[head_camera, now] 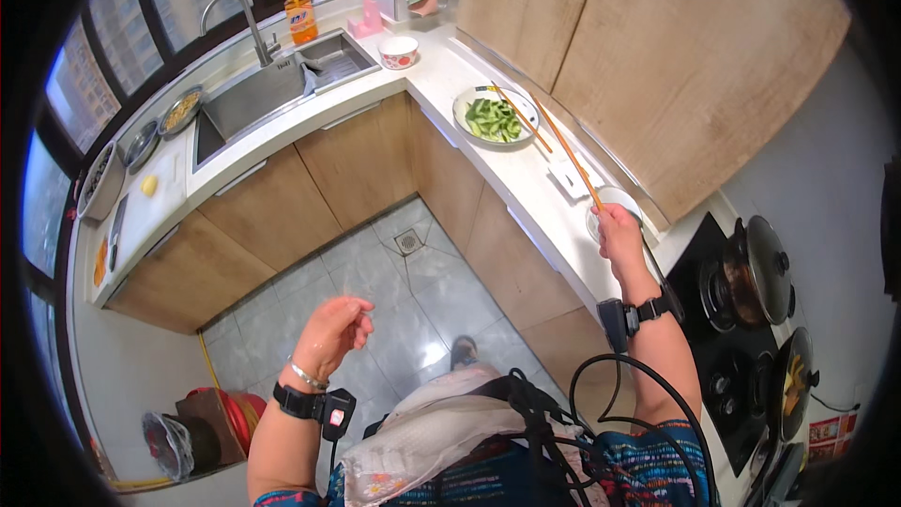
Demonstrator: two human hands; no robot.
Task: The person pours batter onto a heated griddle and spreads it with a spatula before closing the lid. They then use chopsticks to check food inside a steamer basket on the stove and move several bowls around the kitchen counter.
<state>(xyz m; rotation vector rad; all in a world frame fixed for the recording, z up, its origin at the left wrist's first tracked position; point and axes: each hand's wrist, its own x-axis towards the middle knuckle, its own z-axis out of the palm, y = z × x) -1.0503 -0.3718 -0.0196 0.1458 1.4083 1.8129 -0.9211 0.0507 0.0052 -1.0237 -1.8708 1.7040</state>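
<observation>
My right hand [619,236] grips the near end of a long wooden chopstick [559,137] over the right counter. A second chopstick [522,116] rests across the rim of a white plate [461,123] of cut green vegetables [493,120]. Partly covered by my right hand is a pale round dish [619,198]; its contents are hard to make out. Between plate and dish sits a small white rectangular rest [571,179]. My left hand [334,334] hangs above the floor, loosely curled, with nothing visible in it.
A black hob [735,366] on the right carries a lidded pot [764,271] and a pan [795,384] holding yellowish food. Wall cabinets [676,70] overhang the counter. Beyond stand a patterned bowl [398,53] and a sink [246,105]. A knife [118,225] lies far left. Black cables [633,366] loop by my right arm.
</observation>
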